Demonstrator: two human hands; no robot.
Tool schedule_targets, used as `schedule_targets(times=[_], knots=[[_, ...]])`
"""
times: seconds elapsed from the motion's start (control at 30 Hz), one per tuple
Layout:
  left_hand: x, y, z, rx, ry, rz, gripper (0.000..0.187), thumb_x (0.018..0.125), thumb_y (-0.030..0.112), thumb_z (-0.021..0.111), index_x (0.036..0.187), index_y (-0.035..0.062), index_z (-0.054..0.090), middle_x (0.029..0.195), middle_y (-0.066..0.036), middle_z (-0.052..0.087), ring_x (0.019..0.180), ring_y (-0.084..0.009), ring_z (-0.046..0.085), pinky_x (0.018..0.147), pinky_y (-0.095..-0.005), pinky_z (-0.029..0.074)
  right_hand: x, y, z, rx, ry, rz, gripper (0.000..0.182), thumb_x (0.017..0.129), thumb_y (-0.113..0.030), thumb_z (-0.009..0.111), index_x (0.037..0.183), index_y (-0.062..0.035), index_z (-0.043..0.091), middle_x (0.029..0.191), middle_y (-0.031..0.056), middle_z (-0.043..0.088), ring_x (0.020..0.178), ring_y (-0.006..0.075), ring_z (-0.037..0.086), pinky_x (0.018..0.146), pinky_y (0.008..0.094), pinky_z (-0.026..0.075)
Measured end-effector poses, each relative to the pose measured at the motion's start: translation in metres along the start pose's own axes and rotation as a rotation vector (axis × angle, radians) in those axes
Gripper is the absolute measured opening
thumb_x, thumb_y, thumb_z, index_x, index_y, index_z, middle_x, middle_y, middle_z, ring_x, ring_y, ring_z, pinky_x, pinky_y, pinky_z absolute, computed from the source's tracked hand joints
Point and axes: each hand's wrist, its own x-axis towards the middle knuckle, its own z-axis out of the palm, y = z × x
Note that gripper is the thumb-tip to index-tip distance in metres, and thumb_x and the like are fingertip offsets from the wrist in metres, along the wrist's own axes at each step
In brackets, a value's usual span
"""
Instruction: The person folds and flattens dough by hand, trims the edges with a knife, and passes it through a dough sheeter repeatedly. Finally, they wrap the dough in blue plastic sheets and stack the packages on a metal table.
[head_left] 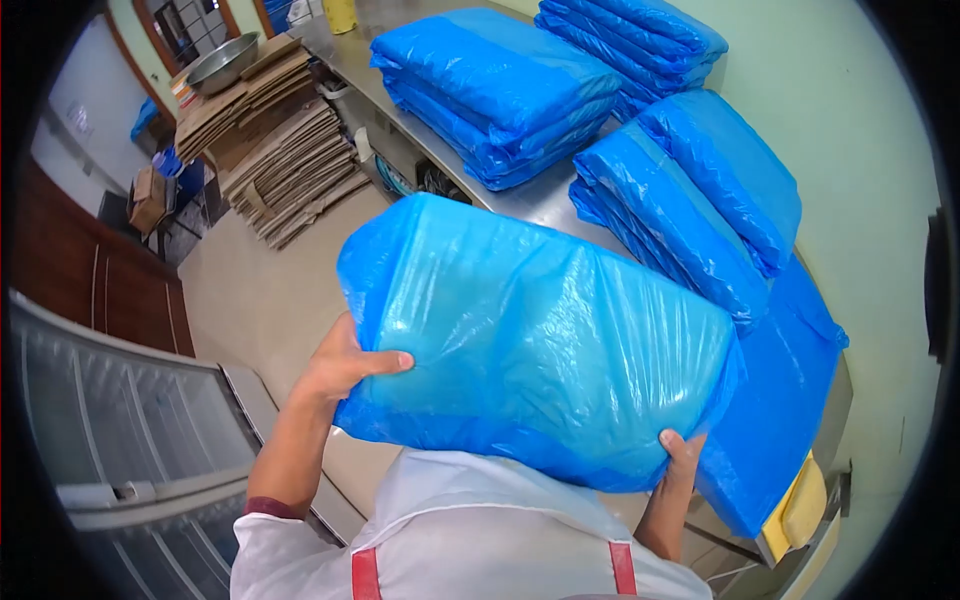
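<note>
A large bundle wrapped in blue plastic is held up in front of my chest, tilted down to the right. My left hand grips its left end, thumb on top and the other fingers hidden beneath. At the lower right corner my right hand holds it the same way, thumb on the upper face. What lies inside the wrap cannot be made out; a paler block shows through the film.
Similar blue-wrapped bundles lie on the metal table ahead, more to the right. A flat blue sheet covers the table's near right end, beside a yellow object. Flattened cardboard is stacked at left, under a metal bowl.
</note>
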Motion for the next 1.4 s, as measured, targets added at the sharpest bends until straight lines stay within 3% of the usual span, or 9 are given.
schedule_targets(times=[0.13,0.33,0.6,0.73,0.77,0.87,0.97,1.27,1.4], knots=[[0.068,0.048,-0.047,0.020,0.010,0.060,0.081,0.064,0.007,0.082,0.134,-0.0015,0.042,0.122,-0.015,0.058,0.111,-0.0274,0.057,0.098,-0.0399,0.044,0.068,0.010,0.080,0.004,-0.024,-0.126,0.098,0.058,-0.021,0.081,0.139,0.0044,0.032,0.131,0.0173,0.047,0.116,0.0289,0.050,0.100,0.0407,0.040],[0.197,0.179,-0.084,0.109,-0.040,0.191,0.082,0.064,0.013,0.082,0.134,-0.0029,0.042,0.120,-0.017,0.058,0.108,-0.0276,0.058,0.094,-0.0394,0.047,0.192,-0.061,0.197,0.042,-0.010,-0.259,0.094,0.060,-0.024,0.080,0.138,0.0046,0.035,0.129,0.0171,0.048,0.115,0.0284,0.051,0.099,0.0393,0.041],[0.423,0.329,-0.106,0.165,-0.222,0.161,0.068,0.070,0.020,0.075,0.127,-0.0049,0.047,0.109,-0.017,0.061,0.093,-0.0252,0.063,0.083,-0.0364,0.052,0.352,-0.146,0.309,0.068,0.068,-0.040,0.077,0.071,-0.029,0.075,0.130,0.0077,0.043,0.114,0.0171,0.060,0.103,0.0237,0.058,0.092,0.0353,0.045],[0.567,0.333,-0.136,0.272,-0.361,-0.013,0.072,0.071,0.022,0.074,0.130,-0.0041,0.044,0.112,-0.019,0.059,0.097,-0.0274,0.061,0.084,-0.0394,0.052,0.424,-0.092,0.325,-0.142,0.329,0.092,0.072,0.074,-0.032,0.074,0.128,0.0080,0.047,0.110,0.0165,0.062,0.100,0.0232,0.060,0.090,0.0339,0.046],[0.606,0.316,-0.151,0.356,-0.235,-0.054,0.074,0.072,0.024,0.075,0.131,-0.0042,0.042,0.113,-0.020,0.059,0.096,-0.0284,0.062,0.082,-0.0396,0.052,0.434,-0.087,0.333,-0.120,0.222,0.123,0.069,0.076,-0.034,0.073,0.126,0.0087,0.049,0.111,0.0176,0.062,0.101,0.0236,0.059,0.091,0.0332,0.045],[0.658,0.286,-0.180,0.249,-0.334,-0.032,0.074,0.073,0.025,0.075,0.132,-0.0048,0.041,0.114,-0.021,0.059,0.095,-0.0282,0.063,0.080,-0.0384,0.053,0.444,-0.074,0.335,-0.248,0.358,0.100,0.066,0.077,-0.035,0.072,0.123,0.0080,0.052,0.112,0.0164,0.062,0.100,0.0225,0.059,0.089,0.0327,0.045],[0.648,0.294,-0.172,0.216,-0.389,-0.133,0.075,0.074,0.026,0.075,0.133,-0.0046,0.041,0.114,-0.021,0.059,0.093,-0.0281,0.064,0.079,-0.0365,0.054,0.435,-0.071,0.326,-0.301,0.420,0.243,0.060,0.079,-0.036,0.071,0.119,0.0062,0.054,0.109,0.0127,0.062,0.096,0.0196,0.059,0.086,0.0310,0.047],[0.629,0.291,-0.192,0.109,-0.321,-0.069,0.073,0.076,0.029,0.073,0.130,-0.0077,0.041,0.109,-0.020,0.060,0.094,-0.0254,0.063,0.078,-0.0341,0.055,0.411,-0.094,0.363,-0.334,0.401,0.197,0.065,0.080,-0.030,0.070,0.128,0.0068,0.046,0.117,0.0144,0.058,0.103,0.0209,0.058,0.089,0.0317,0.046],[0.639,0.270,-0.275,0.019,-0.355,-0.184,0.076,0.076,0.035,0.073,0.132,-0.0050,0.041,0.117,-0.018,0.058,0.101,-0.0259,0.061,0.083,-0.0374,0.053,0.351,-0.096,0.353,-0.106,0.281,0.062,0.074,0.081,-0.037,0.069,0.136,0.0042,0.041,0.125,0.0174,0.055,0.111,0.0244,0.055,0.097,0.0359,0.043]])
